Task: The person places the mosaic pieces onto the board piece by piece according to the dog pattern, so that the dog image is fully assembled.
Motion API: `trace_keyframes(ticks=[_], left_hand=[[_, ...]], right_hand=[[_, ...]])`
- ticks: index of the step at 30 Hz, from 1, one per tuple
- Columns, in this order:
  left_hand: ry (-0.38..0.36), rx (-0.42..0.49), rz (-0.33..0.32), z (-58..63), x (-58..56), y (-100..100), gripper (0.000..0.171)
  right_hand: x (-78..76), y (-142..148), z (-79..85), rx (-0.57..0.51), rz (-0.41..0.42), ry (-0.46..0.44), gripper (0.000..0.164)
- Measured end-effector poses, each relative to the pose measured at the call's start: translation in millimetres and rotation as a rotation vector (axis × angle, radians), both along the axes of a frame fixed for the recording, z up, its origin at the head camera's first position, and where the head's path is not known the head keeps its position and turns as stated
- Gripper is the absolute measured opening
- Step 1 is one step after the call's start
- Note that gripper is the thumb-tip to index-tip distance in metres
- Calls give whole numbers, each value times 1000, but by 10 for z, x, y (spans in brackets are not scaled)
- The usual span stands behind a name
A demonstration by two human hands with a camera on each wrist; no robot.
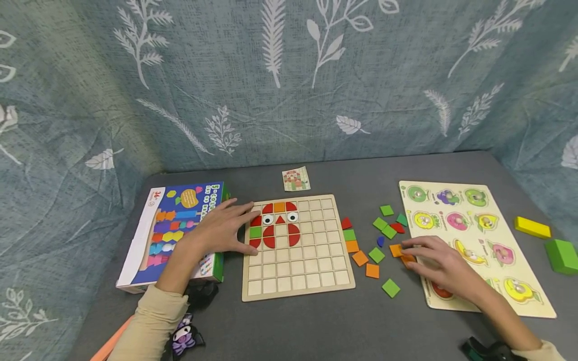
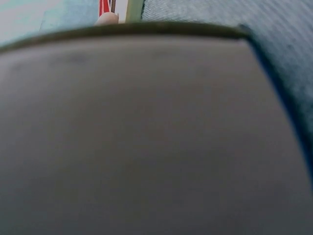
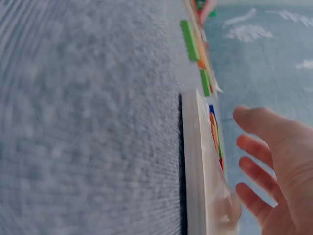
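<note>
A wooden grid board [image 1: 311, 271] holds red, green and orange tiles and two round eye pieces [image 1: 268, 219] in its upper left part. Fingers spread, my left hand [image 1: 217, 228] lies across its left edge, thumb and fingertips beside the placed tiles. The left wrist view is mostly blocked by a blurred grey surface. My right hand [image 1: 442, 263] is over the left side of a fruit puzzle board [image 1: 539, 310], fingertips right at two orange tiles [image 1: 395, 250]. In the right wrist view its fingers stand apart, loosely bent, with nothing seen between them.
Loose green [image 1: 391, 288], orange [image 1: 372, 271], red and blue tiles lie between the boards. A small picture card [image 1: 296, 179] is behind the grid. At left lies a toy box [image 1: 149, 240]. A yellow block [image 1: 533, 227] and a green block [image 1: 562, 256] sit at far right.
</note>
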State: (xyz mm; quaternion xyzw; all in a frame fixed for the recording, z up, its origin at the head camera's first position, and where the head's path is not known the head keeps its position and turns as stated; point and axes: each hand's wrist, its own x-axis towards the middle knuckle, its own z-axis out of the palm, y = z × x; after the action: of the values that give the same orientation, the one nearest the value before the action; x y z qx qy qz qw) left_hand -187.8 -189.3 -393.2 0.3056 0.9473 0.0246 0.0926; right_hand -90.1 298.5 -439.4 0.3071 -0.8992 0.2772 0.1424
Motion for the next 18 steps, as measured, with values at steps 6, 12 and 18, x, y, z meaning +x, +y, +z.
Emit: trace_keyframes(ticks=[6, 12, 18], left_hand=[[-14, 1, 10, 4, 3, -3, 99], [-13, 0, 13, -1, 8, -2, 99], [-5, 1, 10, -6, 6, 1, 100]], right_hand=[[-14, 105, -67, -9, 56, 9, 46], [-19, 137, -113, -21, 73, -10, 46], [-43, 148, -141, -29, 106, 14, 46]])
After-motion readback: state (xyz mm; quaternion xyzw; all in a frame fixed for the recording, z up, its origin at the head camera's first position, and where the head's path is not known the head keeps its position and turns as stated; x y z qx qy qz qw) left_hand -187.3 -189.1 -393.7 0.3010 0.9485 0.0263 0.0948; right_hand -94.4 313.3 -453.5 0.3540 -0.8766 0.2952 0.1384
